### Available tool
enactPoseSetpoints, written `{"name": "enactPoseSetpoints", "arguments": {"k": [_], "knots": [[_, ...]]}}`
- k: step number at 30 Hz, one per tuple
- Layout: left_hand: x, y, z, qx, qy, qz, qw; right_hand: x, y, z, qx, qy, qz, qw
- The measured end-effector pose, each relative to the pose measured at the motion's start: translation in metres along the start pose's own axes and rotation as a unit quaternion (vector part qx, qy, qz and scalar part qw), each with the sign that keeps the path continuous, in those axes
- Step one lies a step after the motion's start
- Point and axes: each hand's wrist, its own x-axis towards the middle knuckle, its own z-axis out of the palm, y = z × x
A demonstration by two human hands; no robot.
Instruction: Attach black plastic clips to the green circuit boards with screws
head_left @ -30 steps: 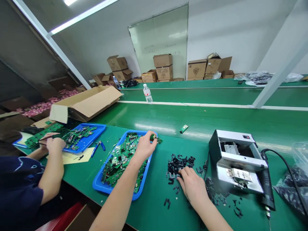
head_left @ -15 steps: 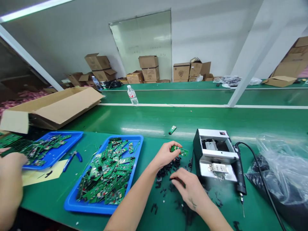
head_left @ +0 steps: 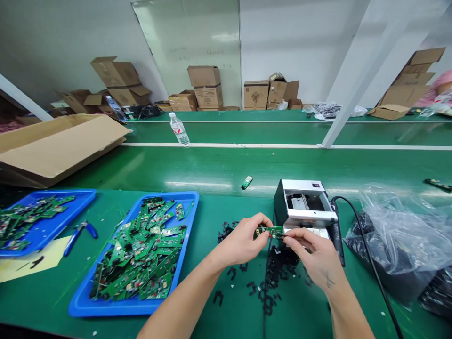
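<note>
My left hand point(head_left: 247, 238) is closed around the left end of a small green circuit board point(head_left: 274, 230), held above the bench. At the board's right end my right hand point(head_left: 312, 252) pinches a small black plastic part point(head_left: 282, 237) against its edge; the fingers partly hide it, and I cannot tell whether it is seated. Loose black plastic clips point(head_left: 280, 263) lie scattered under and in front of both hands. Just behind my right hand stands a silver and black bench machine point(head_left: 307, 214).
At left a blue tray point(head_left: 190, 245) holds many circuit boards; another blue tray point(head_left: 79, 207) lies beyond blue-handled pliers point(head_left: 80, 235). A single board point(head_left: 246, 182) rests farther back. On the right are a black electric screwdriver point(head_left: 337, 240), its cable point(head_left: 367, 249) and a plastic bag point(head_left: 399, 254).
My right hand has risen from the loose clips to the board's right end. The left hand has brought the board slightly lower in view. A co-worker's hand at left has gone from view.
</note>
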Motion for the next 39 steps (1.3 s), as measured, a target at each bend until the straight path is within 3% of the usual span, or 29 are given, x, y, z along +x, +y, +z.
{"name": "enactPoseSetpoints", "arguments": {"k": [10,22,30,34,39], "knots": [[-0.003,0.008,0.000,0.024,-0.011,0.001,1.000,-0.002,-0.008,0.001,-0.061,0.036,-0.050,0.996],[-0.004,0.014,0.003,-0.021,-0.038,-0.064,0.997,-0.006,-0.014,0.001,-0.126,0.043,-0.104,0.986],[-0.001,0.012,0.011,-0.003,-0.004,-0.016,1.000,-0.008,-0.012,0.001,-0.175,0.061,-0.138,0.973],[0.003,0.006,0.021,0.009,0.018,0.039,0.999,-0.016,-0.008,-0.002,-0.214,0.094,-0.159,0.959],[0.007,-0.006,0.030,0.017,0.005,0.116,0.993,-0.026,-0.001,-0.006,-0.289,0.124,-0.187,0.931]]}}
